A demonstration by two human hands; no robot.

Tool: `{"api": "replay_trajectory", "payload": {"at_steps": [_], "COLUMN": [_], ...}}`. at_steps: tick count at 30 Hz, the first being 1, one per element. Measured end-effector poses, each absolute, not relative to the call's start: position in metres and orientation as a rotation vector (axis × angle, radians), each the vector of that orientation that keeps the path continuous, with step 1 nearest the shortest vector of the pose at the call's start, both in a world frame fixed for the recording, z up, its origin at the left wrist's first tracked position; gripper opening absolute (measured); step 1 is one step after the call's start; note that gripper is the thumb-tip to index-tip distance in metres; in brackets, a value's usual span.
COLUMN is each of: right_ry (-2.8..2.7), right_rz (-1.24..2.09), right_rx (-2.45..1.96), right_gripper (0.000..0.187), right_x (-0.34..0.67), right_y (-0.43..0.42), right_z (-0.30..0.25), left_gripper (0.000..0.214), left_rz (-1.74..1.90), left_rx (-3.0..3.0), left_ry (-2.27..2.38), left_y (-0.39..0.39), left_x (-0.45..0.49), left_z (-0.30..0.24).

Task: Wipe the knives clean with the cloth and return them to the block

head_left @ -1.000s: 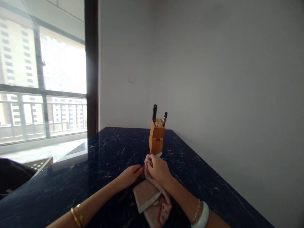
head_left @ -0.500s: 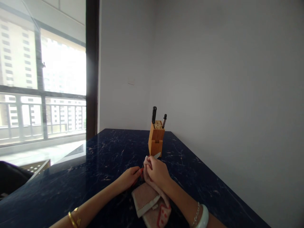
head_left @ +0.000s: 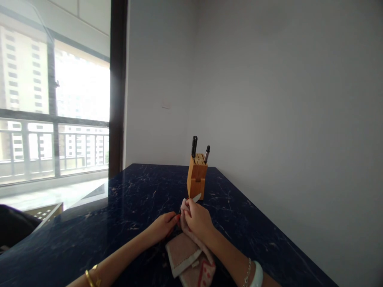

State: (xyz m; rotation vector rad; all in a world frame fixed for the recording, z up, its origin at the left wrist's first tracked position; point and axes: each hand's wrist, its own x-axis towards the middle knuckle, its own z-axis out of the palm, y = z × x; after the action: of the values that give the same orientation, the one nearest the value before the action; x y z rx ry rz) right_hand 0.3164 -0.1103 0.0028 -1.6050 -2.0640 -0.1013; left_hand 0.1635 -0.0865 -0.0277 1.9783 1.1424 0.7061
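My left hand [head_left: 166, 224] is closed on the handle end of a knife, most of which its fingers hide. The knife's blade tip [head_left: 196, 197] pokes out beyond my right hand [head_left: 198, 217], just in front of the knife block. Between thumb and fingers, my right hand pinches a fold of a pink towel [head_left: 184, 241] round the blade. The rest of the towel, with a white border and a red-patterned corner, hangs below my right wrist. Directly ahead stands the wooden knife block [head_left: 197, 175], holding a black-handled knife [head_left: 194, 146] and a second tool with a black-and-silver handle [head_left: 207, 154].
A dark blue marble-patterned table [head_left: 143, 187] runs to the far wall. Along its right side is a plain grey wall [head_left: 284, 119]. On the left are a glass window [head_left: 80, 87] and a dark object [head_left: 13, 225] beside the table.
Both hands keep their grip, with only a slight shift of the towel and blade. The whole view has moved slightly.
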Motion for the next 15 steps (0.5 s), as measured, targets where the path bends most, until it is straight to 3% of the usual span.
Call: {"api": "replay_trajectory", "payload": {"at_steps": [15], "right_ry": [-2.066], "right_rz": [-0.133], "right_rx": [-1.594], "right_gripper": [0.016], "right_x": [0.3166], "right_y": [-0.1071], "right_z": [-0.0012], "left_gripper": [0.048], "left_rz": [0.691], "left_rx": [2.003], "left_ry": [1.172], "left_y": [-0.0853], "left_x": [0.1624], "left_z": [-0.0296]}}
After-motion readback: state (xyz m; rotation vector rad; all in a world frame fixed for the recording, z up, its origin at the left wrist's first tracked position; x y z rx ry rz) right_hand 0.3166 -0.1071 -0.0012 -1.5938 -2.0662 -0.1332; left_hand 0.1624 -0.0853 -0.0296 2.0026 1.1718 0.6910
